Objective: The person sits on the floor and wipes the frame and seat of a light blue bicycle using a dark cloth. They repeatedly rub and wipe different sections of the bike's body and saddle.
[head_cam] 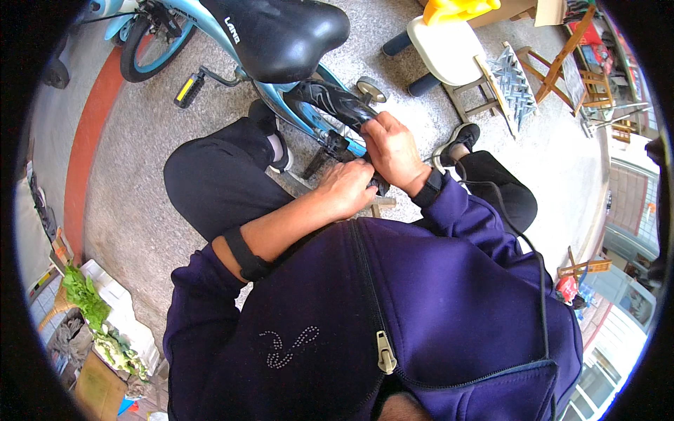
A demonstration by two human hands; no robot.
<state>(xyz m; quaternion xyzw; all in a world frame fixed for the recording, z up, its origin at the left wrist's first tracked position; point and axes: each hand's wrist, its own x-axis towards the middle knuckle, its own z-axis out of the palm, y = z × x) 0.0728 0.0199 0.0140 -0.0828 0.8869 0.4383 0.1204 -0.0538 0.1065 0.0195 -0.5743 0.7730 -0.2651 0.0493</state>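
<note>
A light blue child's bicycle with a black saddle (pixel 295 37) stands before me. At its rear, the black tyre (pixel 337 102) curves down to my hands. My right hand (pixel 394 150) has its fingers curled over the lower end of this tyre. Just to its left and touching it, my left hand (pixel 345 189) is bent over dark parts at the wheel's near edge; its fingertips are partly hidden, and what they hold cannot be told. A black bracket-like part (pixel 337 147) shows just above my left hand. One stabiliser wheel (pixel 371 89) lies beyond the tyre.
A pedal (pixel 189 89) sticks out left of the frame. A white and yellow child's chair (pixel 450 50) and a woven folding stool (pixel 511 89) stand at upper right. Leafy vegetables (pixel 87 297) lie at lower left. A dark cable (pixel 513 221) runs over my right side.
</note>
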